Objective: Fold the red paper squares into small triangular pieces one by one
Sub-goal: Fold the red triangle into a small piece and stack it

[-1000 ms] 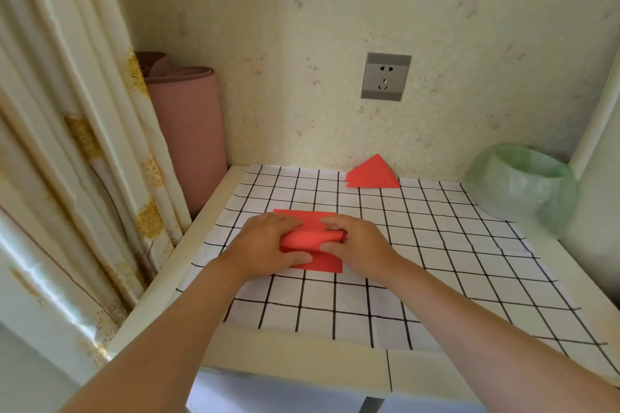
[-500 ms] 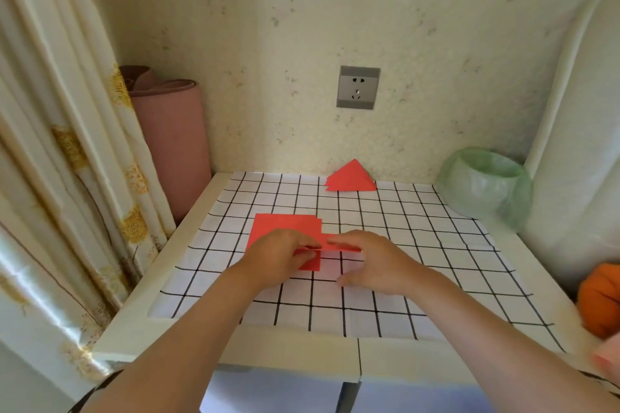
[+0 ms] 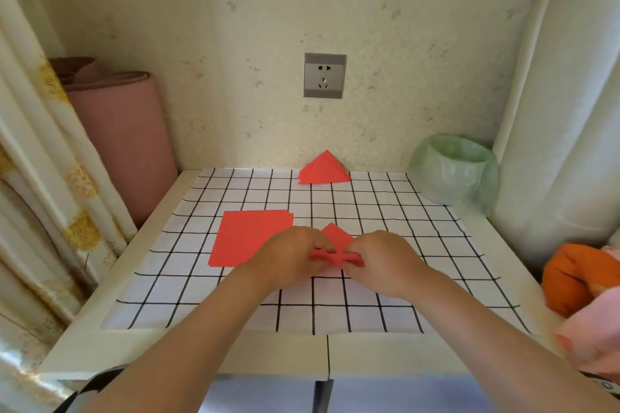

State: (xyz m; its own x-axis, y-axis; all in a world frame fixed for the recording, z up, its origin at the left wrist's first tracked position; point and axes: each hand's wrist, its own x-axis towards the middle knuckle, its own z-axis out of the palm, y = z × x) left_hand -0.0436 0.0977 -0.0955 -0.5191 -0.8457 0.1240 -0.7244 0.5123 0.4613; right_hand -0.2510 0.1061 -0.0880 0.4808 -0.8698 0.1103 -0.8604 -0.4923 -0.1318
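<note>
At the tabletop's point(image 3: 188, 352) centre, the left hand point(image 3: 288, 255) and right hand point(image 3: 382, 261) each pinch an end of a half-folded red paper point(image 3: 337, 240) with curled fingers. The stack of red squares point(image 3: 248, 238) lies at its 10 o'clock; folded triangles point(image 3: 323, 169) sit at 12 o'clock, by the wall.

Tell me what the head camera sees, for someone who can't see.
The left hand and right hand pinch a half-folded red paper over a grid-covered table. A stack of red squares lies to their left, and folded red triangles sit by the back wall.
</note>
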